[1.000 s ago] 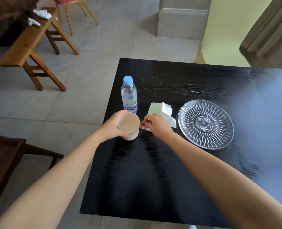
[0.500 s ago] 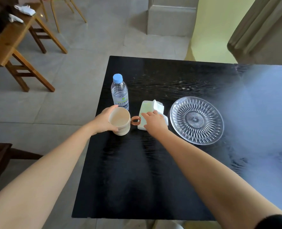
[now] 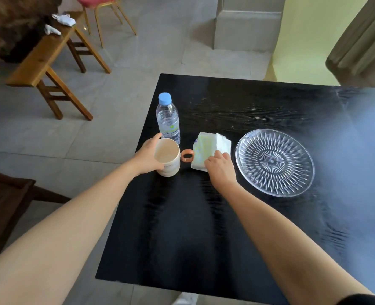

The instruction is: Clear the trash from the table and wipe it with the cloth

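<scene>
Since the earlier frames, the right hand (image 3: 220, 167) has been carried off the mug's handle and laid on the near end of the white packet (image 3: 208, 150), while the mug (image 3: 168, 156) has stayed gripped by the left hand (image 3: 148, 158).

From left to right: the mug is held around its far-left side by the left hand, fingers curled on the wall, at the left edge of the black table (image 3: 182, 238); a water bottle (image 3: 168, 118) stands upright just behind the mug; the orange handle (image 3: 187, 155) points right, towards the packet; the packet lies flat just beside it, its long axis running away from the person; the right hand's fingertips (image 3: 217, 154) are pressed on its near right corner, loosely spread, nothing enclosed as far as can be told; a glass plate (image 3: 274, 162) lies just right of the packet.

The packet is judged nearer the right hand, directly ahead of it; whether it is cloth or trash cannot be told.
</scene>
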Available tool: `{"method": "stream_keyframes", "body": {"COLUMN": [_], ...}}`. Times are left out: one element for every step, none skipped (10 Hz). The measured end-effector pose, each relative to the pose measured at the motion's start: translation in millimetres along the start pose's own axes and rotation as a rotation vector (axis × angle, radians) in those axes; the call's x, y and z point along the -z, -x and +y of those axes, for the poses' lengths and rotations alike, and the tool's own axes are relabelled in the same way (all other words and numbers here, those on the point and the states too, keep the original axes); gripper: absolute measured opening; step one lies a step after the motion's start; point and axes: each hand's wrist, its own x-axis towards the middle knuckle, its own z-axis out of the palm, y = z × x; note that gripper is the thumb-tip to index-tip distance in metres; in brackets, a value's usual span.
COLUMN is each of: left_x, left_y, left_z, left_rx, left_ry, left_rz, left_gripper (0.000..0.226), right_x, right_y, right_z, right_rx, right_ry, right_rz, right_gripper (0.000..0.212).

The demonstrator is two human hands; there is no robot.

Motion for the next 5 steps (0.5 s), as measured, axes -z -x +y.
{"method": "stream_keyframes", "body": {"left_x": [-0.9, 0.9, 0.1, -3.4, -4.0], "left_y": [0.5, 3.5, 7.6, 23.9, 38.9], "left_z": [-0.5, 1.6, 4.9, 11.8, 18.3], "left_rx": [-0.001, -0.007, -0.013, -0.002, 0.012], "left_ry": [-0.014, -0.055, -0.088, -0.132, -0.19], "left_rz": [0.01, 0.002, 0.022, 0.105, 0.205], "left_gripper": [0.105, 0.105, 0.104, 0.096, 0.081], "right_x": [0.9, 2.8, 2.5, 3.9, 5.4], "right_y": [-0.4, 0.4, 4.3, 16.4, 23.5], "right_z": [3.6, 7.7, 8.6, 6.1, 9.8], "right_rx": [0.029, 0.023, 0.03, 0.051, 0.059], "right_ry": [0.026, -0.001, -0.029, -0.069, -0.05], "right_rz": [0.03, 0.035, -0.027, -0.107, -0.12], "right_gripper": [0.025, 0.025, 0.017, 0.033, 0.051]}}
